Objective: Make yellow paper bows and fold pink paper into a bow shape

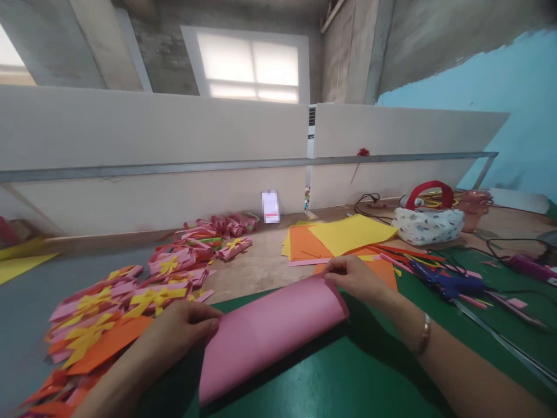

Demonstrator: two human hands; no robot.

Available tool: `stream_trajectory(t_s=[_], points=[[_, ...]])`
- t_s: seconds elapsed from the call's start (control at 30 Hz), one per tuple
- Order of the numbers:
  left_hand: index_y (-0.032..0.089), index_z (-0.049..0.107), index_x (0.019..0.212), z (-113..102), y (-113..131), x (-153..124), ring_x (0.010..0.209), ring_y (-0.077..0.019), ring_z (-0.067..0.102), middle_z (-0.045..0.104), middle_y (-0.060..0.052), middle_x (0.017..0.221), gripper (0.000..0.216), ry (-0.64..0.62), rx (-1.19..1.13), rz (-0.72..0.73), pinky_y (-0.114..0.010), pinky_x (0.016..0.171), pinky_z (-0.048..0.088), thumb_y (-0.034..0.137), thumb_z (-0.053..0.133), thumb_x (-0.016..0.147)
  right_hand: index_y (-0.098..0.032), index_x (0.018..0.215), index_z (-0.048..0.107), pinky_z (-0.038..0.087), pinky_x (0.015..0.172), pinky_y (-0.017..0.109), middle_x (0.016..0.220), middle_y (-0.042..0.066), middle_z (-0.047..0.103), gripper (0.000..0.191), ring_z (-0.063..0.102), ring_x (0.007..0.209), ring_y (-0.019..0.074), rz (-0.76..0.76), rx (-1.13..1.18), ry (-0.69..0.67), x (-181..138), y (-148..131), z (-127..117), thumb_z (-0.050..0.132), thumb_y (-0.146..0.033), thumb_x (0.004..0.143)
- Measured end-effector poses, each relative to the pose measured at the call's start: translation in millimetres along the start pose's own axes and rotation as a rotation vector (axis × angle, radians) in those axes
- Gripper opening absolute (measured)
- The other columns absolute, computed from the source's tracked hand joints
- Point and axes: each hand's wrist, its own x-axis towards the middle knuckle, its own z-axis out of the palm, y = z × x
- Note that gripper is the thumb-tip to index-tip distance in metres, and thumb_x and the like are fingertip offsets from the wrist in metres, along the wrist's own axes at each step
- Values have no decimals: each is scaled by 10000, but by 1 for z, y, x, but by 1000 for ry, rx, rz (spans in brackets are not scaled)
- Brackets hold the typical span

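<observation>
A pink paper sheet lies folded over into a loose roll on the green mat. My left hand pinches its near-left edge with the fingers closed. My right hand pinches the far-right corner of the same sheet, fingers pressed together; a gold bracelet sits on that wrist.
Pink, orange and yellow paper pieces are piled at the left. Orange and yellow sheets lie behind the pink sheet. A blue glue gun, paper strips, cables and a white pouch are at the right. White partition boards stand behind.
</observation>
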Motion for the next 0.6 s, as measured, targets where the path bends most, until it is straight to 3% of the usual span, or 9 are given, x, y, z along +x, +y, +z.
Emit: stream_trajectory(t_s=[0.23,0.6], points=[[186,735,766,-3,6,-2,581,-154,503,597,5,592,332,-45,-22,-21,-240,544,348,396,520,628,-150,630,568,321,506,211,560,-35,473,158,427,555,99,6,-42,5,0,-2,1,475,-233,727],[187,723,776,0,1,-2,552,-128,469,581,19,589,294,-116,-67,13,-224,515,309,376,536,651,-158,751,668,402,632,247,767,31,673,184,572,720,167,-39,-252,-22,4,4,-3,491,-187,708]])
